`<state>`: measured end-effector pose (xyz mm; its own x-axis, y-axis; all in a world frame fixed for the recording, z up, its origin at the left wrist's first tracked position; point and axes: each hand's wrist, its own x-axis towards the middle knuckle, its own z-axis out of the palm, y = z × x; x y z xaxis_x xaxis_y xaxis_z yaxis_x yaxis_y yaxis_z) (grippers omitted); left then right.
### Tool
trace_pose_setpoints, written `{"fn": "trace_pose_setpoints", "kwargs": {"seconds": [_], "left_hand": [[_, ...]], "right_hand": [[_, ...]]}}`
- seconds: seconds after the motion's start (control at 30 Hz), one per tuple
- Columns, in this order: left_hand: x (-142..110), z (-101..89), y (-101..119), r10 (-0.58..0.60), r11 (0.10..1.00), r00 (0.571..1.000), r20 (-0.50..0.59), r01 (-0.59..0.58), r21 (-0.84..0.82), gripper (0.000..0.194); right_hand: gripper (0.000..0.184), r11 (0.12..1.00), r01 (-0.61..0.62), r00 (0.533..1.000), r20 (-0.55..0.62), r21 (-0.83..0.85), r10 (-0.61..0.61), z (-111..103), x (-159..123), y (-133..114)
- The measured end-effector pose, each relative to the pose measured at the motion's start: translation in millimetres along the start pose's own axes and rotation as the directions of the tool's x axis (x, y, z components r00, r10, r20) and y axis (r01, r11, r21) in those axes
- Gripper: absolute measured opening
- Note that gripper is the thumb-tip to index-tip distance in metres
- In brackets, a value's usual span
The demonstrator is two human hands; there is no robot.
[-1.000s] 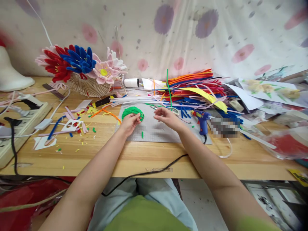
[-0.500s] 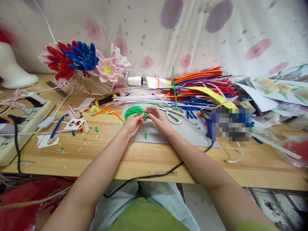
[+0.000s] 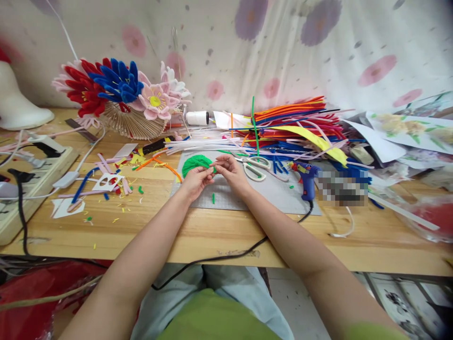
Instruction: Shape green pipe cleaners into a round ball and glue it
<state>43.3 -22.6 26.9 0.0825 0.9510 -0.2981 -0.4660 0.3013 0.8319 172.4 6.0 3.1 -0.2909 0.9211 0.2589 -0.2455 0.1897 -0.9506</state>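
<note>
A round green pipe-cleaner piece (image 3: 194, 163) is held over the grey cutting mat (image 3: 269, 193). My left hand (image 3: 196, 182) grips its lower edge with curled fingers. My right hand (image 3: 231, 174) pinches its right rim, fingertips meeting those of the left hand. White-handled scissors (image 3: 255, 168) lie on the mat just right of my right hand. A blue glue gun (image 3: 306, 180) rests further right on the mat, its black cord running off the table's front edge.
A heap of coloured pipe cleaners (image 3: 293, 125) lies behind the mat. Pipe-cleaner flowers (image 3: 116, 92) on a fan stand at the back left. A power strip (image 3: 31, 174) with cables sits at the left edge. Scraps (image 3: 106, 184) litter the wooden table (image 3: 219, 236). Papers pile at right.
My right hand came in from the right and closed on the green piece beside the left hand. The view shifted slightly; over the last half second both hands stay nearly still.
</note>
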Motion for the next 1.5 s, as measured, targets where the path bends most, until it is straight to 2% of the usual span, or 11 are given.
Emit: {"fn": "trace_pose_setpoints", "kwargs": {"seconds": [0.33,0.63,0.9,1.07,1.23,1.4,1.5], "left_hand": [[1,-5.6,-1,0.055,0.983,0.996,0.077,-0.068,0.169,0.024],[1,-5.7,-3,0.066,0.974,0.994,0.087,-0.084,0.211,0.029],[4,-7.3,-7,0.075,0.99,0.987,0.141,-0.09,0.106,0.029],[5,-6.6,-7,0.06,0.989,0.986,0.154,-0.08,0.124,0.03],[3,-9.2,0,0.002,0.981,0.981,0.192,-0.039,0.188,0.034],[-1,-13.5,6,-0.061,0.978,0.959,0.276,0.002,0.208,0.034],[-1,-12.3,7,-0.12,0.981,0.952,0.282,0.07,0.18,0.028]], "right_hand": [[0.045,0.992,-0.087,0.996,0.03,0.088,0.084,-3,-1,1],[0.042,0.972,-0.136,0.99,0.053,0.193,0.128,-1,-4,-2],[0.035,0.978,-0.08,0.997,0.02,0.191,0.078,3,-3,-2],[0.033,0.968,-0.072,0.997,-0.008,0.239,0.076,5,-4,-1],[0.039,0.952,-0.143,0.989,0.074,0.27,0.128,4,-6,-7],[0.051,0.936,-0.258,0.948,0.247,0.238,0.199,0,-8,-15],[0.05,0.938,-0.252,0.95,0.247,0.237,0.192,-1,-8,-15]]}}
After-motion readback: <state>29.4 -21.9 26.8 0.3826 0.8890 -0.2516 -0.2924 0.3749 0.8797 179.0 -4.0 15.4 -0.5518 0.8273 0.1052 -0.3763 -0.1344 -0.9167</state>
